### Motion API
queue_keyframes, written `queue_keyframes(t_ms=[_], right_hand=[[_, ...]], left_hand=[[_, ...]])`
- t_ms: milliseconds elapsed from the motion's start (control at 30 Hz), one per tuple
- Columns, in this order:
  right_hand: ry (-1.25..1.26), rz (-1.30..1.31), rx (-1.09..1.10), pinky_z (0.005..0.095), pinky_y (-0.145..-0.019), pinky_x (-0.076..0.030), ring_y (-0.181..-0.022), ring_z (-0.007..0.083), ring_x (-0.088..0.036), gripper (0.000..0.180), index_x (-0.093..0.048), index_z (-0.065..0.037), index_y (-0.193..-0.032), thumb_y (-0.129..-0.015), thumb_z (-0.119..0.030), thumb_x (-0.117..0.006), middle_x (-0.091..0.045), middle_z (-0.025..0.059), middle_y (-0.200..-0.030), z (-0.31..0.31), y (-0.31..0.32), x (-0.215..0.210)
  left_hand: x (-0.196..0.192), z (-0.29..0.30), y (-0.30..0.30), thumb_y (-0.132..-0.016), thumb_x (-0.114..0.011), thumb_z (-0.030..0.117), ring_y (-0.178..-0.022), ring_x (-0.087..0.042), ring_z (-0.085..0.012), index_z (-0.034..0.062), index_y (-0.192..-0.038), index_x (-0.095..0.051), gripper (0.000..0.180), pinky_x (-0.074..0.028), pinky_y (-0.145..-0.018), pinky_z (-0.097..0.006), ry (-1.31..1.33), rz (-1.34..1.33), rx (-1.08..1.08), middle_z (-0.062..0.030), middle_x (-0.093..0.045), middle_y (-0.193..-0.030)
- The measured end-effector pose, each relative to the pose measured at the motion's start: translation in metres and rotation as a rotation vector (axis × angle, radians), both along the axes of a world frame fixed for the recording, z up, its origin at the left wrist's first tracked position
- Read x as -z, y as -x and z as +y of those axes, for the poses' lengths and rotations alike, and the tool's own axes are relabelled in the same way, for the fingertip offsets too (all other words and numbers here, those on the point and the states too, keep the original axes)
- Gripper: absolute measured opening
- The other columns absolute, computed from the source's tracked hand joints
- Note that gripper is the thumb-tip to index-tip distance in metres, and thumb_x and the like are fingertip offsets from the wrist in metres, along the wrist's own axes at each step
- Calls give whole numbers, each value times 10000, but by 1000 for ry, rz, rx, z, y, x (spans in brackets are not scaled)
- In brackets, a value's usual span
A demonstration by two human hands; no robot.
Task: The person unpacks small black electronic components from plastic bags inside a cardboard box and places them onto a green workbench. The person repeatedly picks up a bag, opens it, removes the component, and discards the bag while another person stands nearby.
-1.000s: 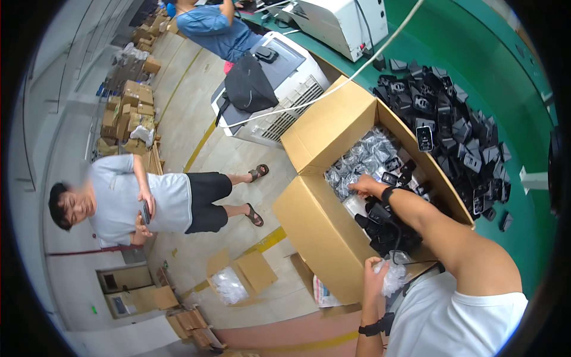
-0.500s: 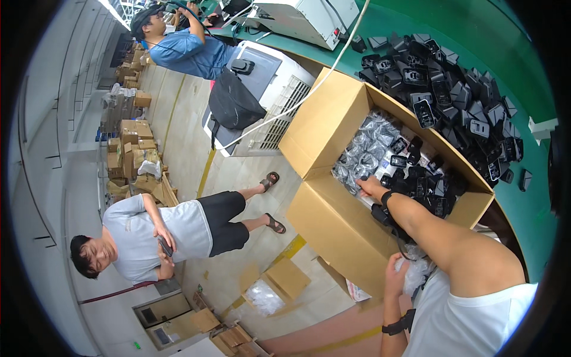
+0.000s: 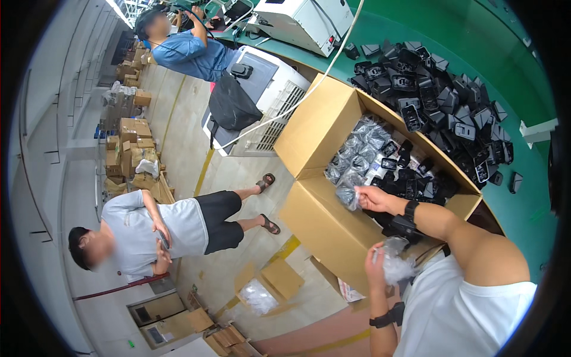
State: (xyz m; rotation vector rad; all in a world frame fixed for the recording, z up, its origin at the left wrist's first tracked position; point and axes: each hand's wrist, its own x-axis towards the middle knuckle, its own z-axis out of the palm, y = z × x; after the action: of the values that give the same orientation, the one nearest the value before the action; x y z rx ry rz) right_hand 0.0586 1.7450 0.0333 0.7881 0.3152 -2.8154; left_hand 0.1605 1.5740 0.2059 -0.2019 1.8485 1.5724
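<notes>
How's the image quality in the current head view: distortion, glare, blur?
Head view: green table curves toward the black rim; ceiling lights look blown out; plastic-wrapped items glint; both other people's faces are blurred; right hand and left hand look fairly sharp.

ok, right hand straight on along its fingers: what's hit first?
Beyond the bagged part in the right hand, likely the cardboard flap; depth unclear, so the other bagged parts could come first.
</notes>
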Motion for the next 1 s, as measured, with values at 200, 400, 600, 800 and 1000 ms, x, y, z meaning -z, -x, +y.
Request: queue_keyframes(t_ms=[200,400,600,800,1000], right_hand=[[-203,51,-317,221,-420,-244,-439,54,-335,365,-488,-122,-600,-933,-264,-534,-452,-33,-535,37,-83,-76],[-590,100,-336,228,-436,-267,-461,47,-357,377,-498,-112,-605,-938,-287,-529,-436,-50,-538,65,-120,-119],[-1395,406,-683,391,-532,-451,-526,252,-588,385,-618,-18,-700,-868,-357,-547,-601,155,-605,72,-137,-146],[-1690,416,-847,475,-571,-459,-628,405,-589,275,-611,1,-679,-760,-251,-535,-602,214,-650,77,-146,-159],[-1143,607,-892,392,-616,-493,-643,320,-628,287,-641,-22,-792,-835,-284,-531,-633,178,-691,105,-168,-158]], left_hand=[[16,23,0,-933,-543,240,-681,-547,-89,20,-972,-614,235,-446,-621,-236,-100,-277,-158,-17,-603,-812],[17,58,-8,-935,-537,302,-619,-511,-73,51,-929,-603,260,-406,-546,-225,-185,-387,-227,19,-553,-734],[-10,81,-15,-937,-467,473,-535,-498,-83,107,-896,-581,385,-394,-460,-245,-234,-600,-233,25,-536,-699],[-35,104,-31,-918,-482,507,-485,-504,-78,158,-816,-563,373,-388,-416,-240,-396,-816,-189,42,-521,-625],[-17,94,-35,-933,-482,436,-565,-537,-95,130,-883,-589,328,-432,-480,-242,-451,-829,-157,21,-559,-701]])
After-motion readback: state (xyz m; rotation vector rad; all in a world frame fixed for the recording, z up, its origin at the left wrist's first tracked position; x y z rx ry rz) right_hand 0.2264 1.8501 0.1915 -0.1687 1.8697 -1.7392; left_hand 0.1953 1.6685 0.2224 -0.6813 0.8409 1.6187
